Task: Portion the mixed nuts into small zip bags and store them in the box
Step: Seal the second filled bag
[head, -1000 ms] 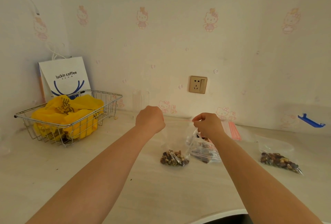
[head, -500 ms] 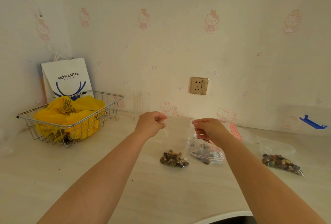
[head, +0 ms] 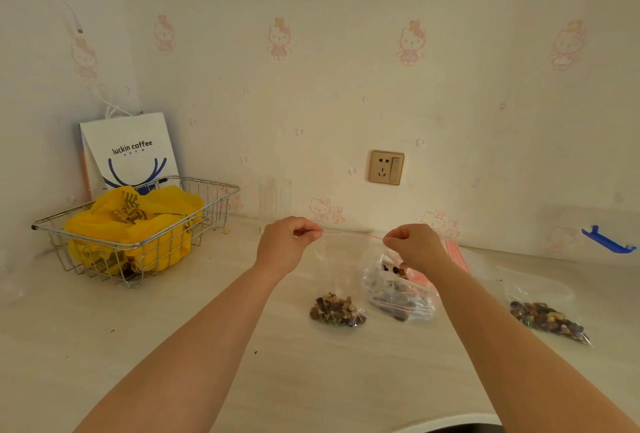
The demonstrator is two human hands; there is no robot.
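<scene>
- Pinching the two ends of a red zip strip, the left hand (head: pixel 284 245) and the right hand (head: pixel 414 247) hold a small zip bag (head: pixel 337 308) upright above the table (head: pixel 138 346), its seal stretched taut between them
- Both hands have fingers curled tight on the strip — thumb against forefinger on each side
- Mixed nuts sit in the bottom of the held bag, which appears to touch the table
- Just right of it, partly behind the right forearm, lies a larger clear bag of nuts (head: pixel 398 294), crumpled and on its side
- Behind that, a stack of unused zip bags (head: pixel 457 256) with pink strips shows beside the right wrist
- Further right, well apart, a filled bag (head: pixel 547 320) lies flat on the table
- A clear box with a blue latch (head: pixel 607 242) stands at the far right against the wall; its outline is faint
- A wire basket (head: pixel 207 204) holding a yellow plastic bag (head: pixel 135 225) stands at the left, with a white paper bag (head: pixel 128 148) marked "luckin coffee" behind it
- A clear glass (head: pixel 275 197) stands by the wall beyond the left hand — a wall socket (head: pixel 386 167) is above and to its right
</scene>
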